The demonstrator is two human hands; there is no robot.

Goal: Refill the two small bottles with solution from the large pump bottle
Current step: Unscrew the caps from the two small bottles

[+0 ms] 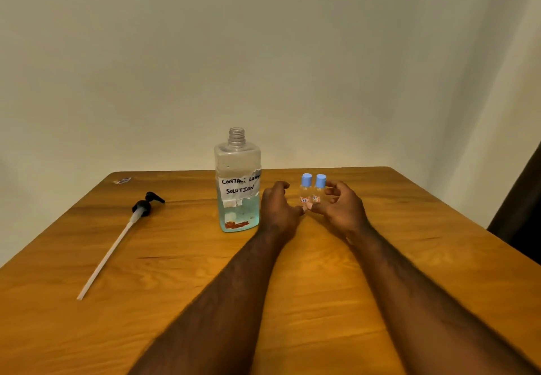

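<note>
A plain pale wall backs a wooden counter (380, 257) with a warm, visible grain. Two small bottles, the left small bottle (305, 191) and the right small bottle (318, 191), stand upright and touching at centre right of the frame. Both are clear plastic with blue screw caps and small labels; their fill level cannot be read.

The left hand (278, 205) and the right hand (342, 206) flank the pair with curled, parted fingers; thumbs meet near the bottle bases. Whether either hand is actually clamped on a bottle cannot be determined.

Probable step: take up one bottle and uncap it. Hold the body with one hand, twist the cap with the other, and keep the bottle vertical.

The large bottle (237, 181), just left of the hands, is square-shouldered clear plastic, its threaded neck open, about a third full of bluish liquid, with a taped handwritten label. Its pump (143, 206), black-headed with a long white tube, lies at centre left.
</note>
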